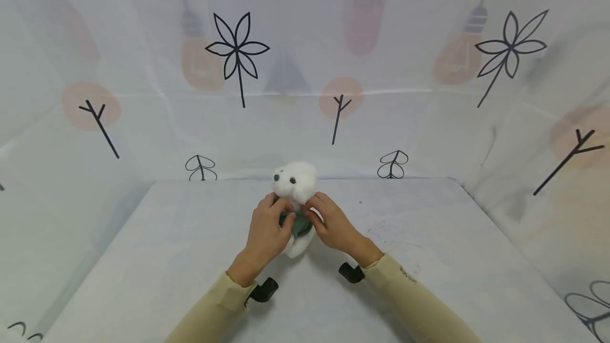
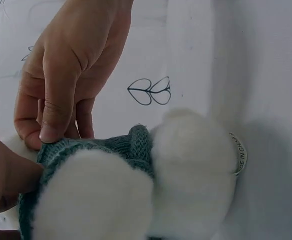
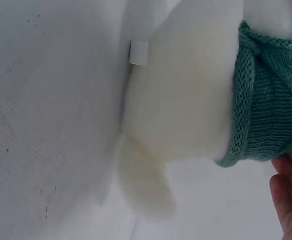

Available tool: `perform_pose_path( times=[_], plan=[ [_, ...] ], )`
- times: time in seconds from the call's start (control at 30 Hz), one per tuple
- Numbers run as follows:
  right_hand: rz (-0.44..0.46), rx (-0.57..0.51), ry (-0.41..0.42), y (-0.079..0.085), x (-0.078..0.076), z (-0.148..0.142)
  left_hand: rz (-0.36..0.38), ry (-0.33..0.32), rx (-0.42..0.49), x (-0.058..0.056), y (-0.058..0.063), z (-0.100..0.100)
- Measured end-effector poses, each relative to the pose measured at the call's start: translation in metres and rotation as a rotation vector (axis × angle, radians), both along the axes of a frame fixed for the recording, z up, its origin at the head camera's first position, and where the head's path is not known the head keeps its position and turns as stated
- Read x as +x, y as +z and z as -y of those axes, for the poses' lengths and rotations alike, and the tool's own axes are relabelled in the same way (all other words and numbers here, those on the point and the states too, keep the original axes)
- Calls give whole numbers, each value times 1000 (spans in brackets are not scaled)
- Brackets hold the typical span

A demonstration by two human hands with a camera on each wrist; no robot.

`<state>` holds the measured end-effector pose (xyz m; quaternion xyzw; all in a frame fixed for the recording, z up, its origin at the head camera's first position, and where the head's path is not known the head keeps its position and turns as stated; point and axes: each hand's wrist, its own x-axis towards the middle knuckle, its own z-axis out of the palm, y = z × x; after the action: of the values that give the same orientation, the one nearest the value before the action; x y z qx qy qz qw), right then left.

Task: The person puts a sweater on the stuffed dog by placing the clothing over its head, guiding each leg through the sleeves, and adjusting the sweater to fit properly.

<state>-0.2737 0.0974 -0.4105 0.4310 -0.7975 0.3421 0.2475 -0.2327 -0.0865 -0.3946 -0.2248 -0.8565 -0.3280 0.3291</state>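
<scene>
A white plush dog [image 1: 297, 179] with dark eyes and nose sits upright on the table, wearing a green knitted sweater [image 1: 300, 224]. My left hand [image 1: 267, 229] pinches the sweater's upper edge from the left. On the other side my right hand [image 1: 335, 224] pinches its edge just below the dog's head. The left wrist view shows the right thumb [image 2: 55, 115] on the knit, with part of the left hand [image 2: 5, 172] at the frame's edge. In the right wrist view, the dog's white body [image 3: 186, 90] and tail [image 3: 143, 182] show below the sweater hem.
A white cloth-covered table [image 1: 200, 237] lies under the toy. Patterned fabric walls [image 1: 286, 120] enclose the back and both sides. Black wrist cameras [image 1: 264, 290] hang beneath the sleeves. A small white tag [image 3: 139, 52] sticks out from the plush body.
</scene>
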Motion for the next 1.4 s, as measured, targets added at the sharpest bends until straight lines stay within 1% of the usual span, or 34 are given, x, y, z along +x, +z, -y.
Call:
perform_pose_path(
  times=[0.17, 0.23, 0.3, 0.4, 0.47, 0.6, 0.63, 0.7, 0.77, 0.83, 0.93, 1.0, 1.2, 1.33, 1.4],
  plan=[
    [-107, 4, -12, 1, 2, 1, -30, -42, 10, -3, 1, 2],
    [-124, -6, -12, 1, 2, 1, -22, -62, 19, -4, 1, 3],
    [-112, -18, -6, 0, 2, 1, -4, -75, 33, -5, 0, 5],
    [-31, -47, -11, -2, 0, -1, 31, -61, 59, -7, -1, 8],
    [61, -73, -25, -5, -2, -2, 42, -48, 70, -9, -2, 9],
    [278, -121, -12, -8, -4, -4, 20, -40, 49, -9, -2, 7],
    [313, -122, -6, -8, -4, -5, 12, -39, 35, -8, -2, 6],
    [340, -118, 12, -9, -4, -5, -3, -22, -4, -7, -2, 5],
    [316, -108, 25, -9, -4, -4, -10, 9, -32, -6, -3, 4],
    [272, -101, 35, -9, -3, -3, -18, 39, -50, -6, -4, 4],
    [231, -102, 45, -9, -3, -2, -39, 62, -52, -5, -5, 5],
    [220, -106, 37, -9, -2, -2, -61, 66, -56, -6, -5, 5],
    [228, -129, 15, -13, -4, -1, -129, 78, -65, -7, -8, 2],
    [226, -139, 22, -12, -4, 0, -135, 68, -38, -7, -10, 0],
    [210, -143, 33, -11, -3, 0, -126, 54, -14, -8, -10, 0]
  ],
)
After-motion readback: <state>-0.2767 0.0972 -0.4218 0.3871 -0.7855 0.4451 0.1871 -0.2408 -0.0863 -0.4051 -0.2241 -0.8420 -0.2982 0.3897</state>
